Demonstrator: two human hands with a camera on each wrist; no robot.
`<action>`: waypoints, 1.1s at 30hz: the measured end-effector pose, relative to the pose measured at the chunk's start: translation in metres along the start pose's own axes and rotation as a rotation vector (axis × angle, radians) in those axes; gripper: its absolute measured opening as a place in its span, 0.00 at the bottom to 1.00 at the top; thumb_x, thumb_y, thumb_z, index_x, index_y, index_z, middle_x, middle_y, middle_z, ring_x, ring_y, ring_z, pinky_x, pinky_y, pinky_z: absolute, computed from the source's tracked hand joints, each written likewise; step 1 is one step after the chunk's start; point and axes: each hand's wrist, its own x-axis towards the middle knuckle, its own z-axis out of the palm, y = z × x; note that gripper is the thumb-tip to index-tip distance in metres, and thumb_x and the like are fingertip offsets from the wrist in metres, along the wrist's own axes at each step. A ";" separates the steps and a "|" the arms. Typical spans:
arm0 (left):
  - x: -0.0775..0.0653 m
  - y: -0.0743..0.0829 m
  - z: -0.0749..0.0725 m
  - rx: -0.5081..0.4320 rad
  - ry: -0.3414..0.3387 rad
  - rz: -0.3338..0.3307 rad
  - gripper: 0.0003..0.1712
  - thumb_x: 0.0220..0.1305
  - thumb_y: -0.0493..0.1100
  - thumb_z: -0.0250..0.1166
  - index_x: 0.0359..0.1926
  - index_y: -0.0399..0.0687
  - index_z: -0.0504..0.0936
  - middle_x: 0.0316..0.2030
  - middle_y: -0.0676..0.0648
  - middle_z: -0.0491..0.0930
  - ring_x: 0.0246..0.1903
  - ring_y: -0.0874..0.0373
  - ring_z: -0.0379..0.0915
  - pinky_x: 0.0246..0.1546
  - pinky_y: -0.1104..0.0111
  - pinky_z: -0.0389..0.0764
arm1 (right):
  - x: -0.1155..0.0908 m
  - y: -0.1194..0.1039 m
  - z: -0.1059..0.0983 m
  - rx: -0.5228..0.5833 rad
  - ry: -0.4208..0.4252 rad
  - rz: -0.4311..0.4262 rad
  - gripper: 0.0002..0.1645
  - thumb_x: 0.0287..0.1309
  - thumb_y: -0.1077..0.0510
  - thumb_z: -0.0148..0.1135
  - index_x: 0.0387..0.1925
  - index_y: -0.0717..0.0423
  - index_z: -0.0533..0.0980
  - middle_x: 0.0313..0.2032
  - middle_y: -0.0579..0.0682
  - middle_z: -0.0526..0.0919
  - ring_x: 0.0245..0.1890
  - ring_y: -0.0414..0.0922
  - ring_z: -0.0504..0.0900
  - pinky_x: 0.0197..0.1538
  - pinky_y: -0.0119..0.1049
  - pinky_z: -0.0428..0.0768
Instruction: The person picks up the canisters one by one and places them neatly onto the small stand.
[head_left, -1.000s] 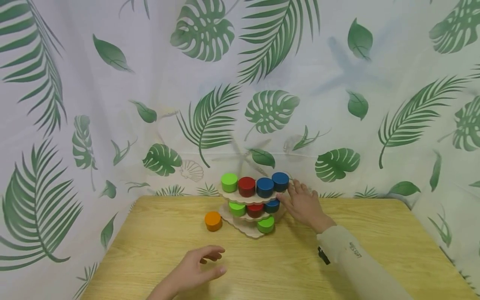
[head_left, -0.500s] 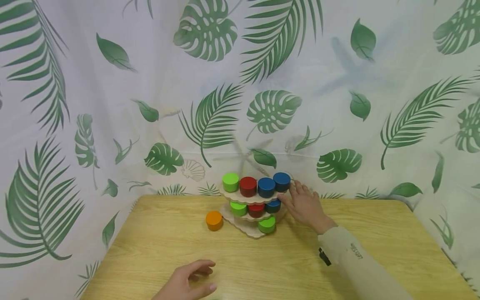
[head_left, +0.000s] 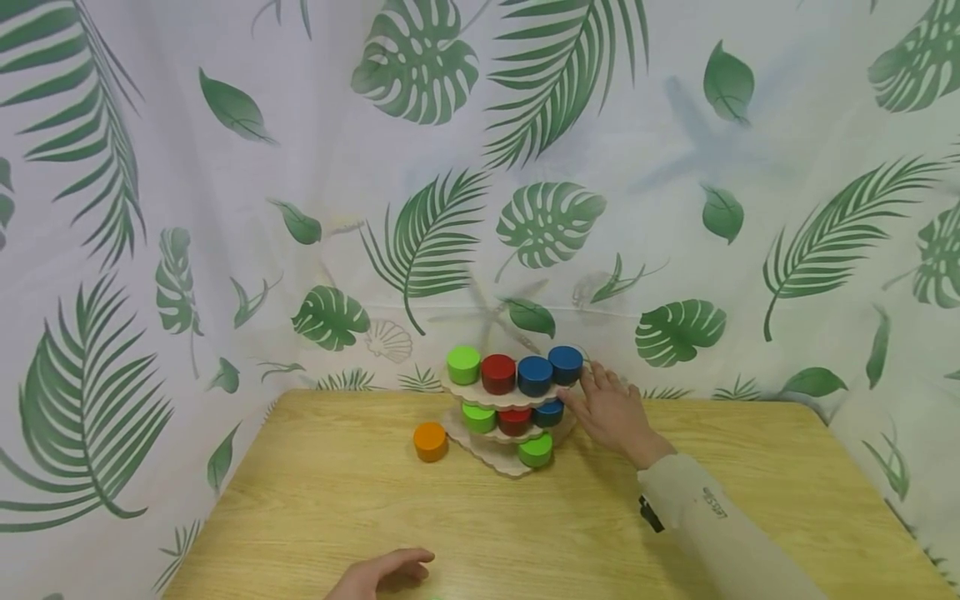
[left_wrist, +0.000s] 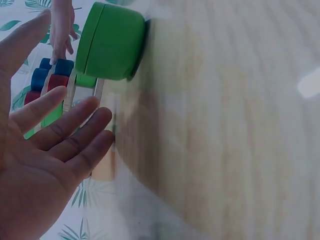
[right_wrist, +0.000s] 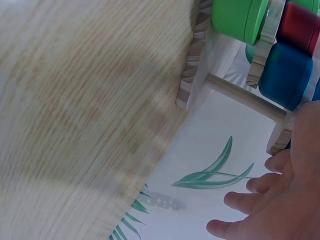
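Note:
My left hand [head_left: 382,575] is low in the head view, partly cut off by the bottom edge. In the left wrist view its fingers are spread and loosely extended, holding nothing, close to a green round lidded tin [left_wrist: 112,42] on the table. My right hand [head_left: 611,412] rests with straight fingers at the right side of a tiered wooden stand [head_left: 510,465], thumb at the top tier's edge. That tier carries a green tin [head_left: 463,365], a red tin [head_left: 498,374] and two blue tins, one being the front blue tin [head_left: 535,377]. The lower tiers hold further tins.
An orange tin [head_left: 431,442] stands on the wooden table [head_left: 315,500], just left of the stand. Behind the table's back edge hangs a leaf-printed curtain [head_left: 450,167]. A small black item [head_left: 650,513] shows beneath the right sleeve.
My left hand has drawn back toward the bottom edge of the head view. The right hand keeps its place at the stand; the whole scene has shifted slightly right.

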 end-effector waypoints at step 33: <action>-0.007 -0.009 0.022 -0.160 -0.030 0.072 0.18 0.77 0.46 0.63 0.59 0.40 0.85 0.53 0.53 0.87 0.49 0.74 0.81 0.50 0.77 0.79 | -0.001 0.001 0.003 0.039 0.018 0.001 0.50 0.81 0.32 0.37 0.79 0.71 0.56 0.79 0.72 0.56 0.78 0.74 0.59 0.73 0.79 0.56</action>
